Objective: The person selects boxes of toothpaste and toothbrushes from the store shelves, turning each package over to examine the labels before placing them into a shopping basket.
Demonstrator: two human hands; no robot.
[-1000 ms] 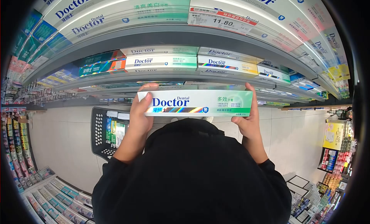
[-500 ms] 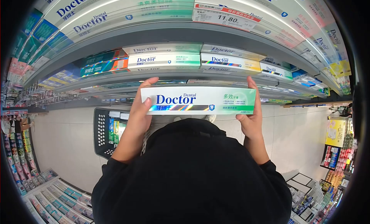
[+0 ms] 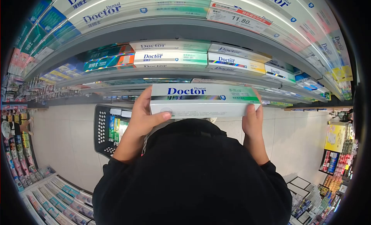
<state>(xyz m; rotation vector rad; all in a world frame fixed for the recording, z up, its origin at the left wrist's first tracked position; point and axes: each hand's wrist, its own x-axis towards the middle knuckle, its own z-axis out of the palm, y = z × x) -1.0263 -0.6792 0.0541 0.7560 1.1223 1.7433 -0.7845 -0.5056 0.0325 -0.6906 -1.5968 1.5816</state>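
Observation:
A long white and green toothpaste box [image 3: 201, 99] marked "Doctor" is held level in front of my chest. My left hand [image 3: 145, 116] grips its left end, the thumb across the lower side and the fingers behind it. At the right end, my right hand [image 3: 253, 118] is closed round the box with the thumb on the near side. The printed front faces up and away, and a pale side with small print shows below it. Just beyond the box, similar Doctor boxes [image 3: 170, 58] lie on a shelf.
Grey shelf edges [image 3: 154, 30] curve across the front, with more boxes and a price tag [image 3: 239, 19] reading 11.80 above. A dark basket [image 3: 101, 128] holding boxed goods stands on the floor at left. Racks of goods line both sides.
The box has tilted, so a second long side now shows, and it sits slightly further right. My left thumb has moved from the front face to the lower side.

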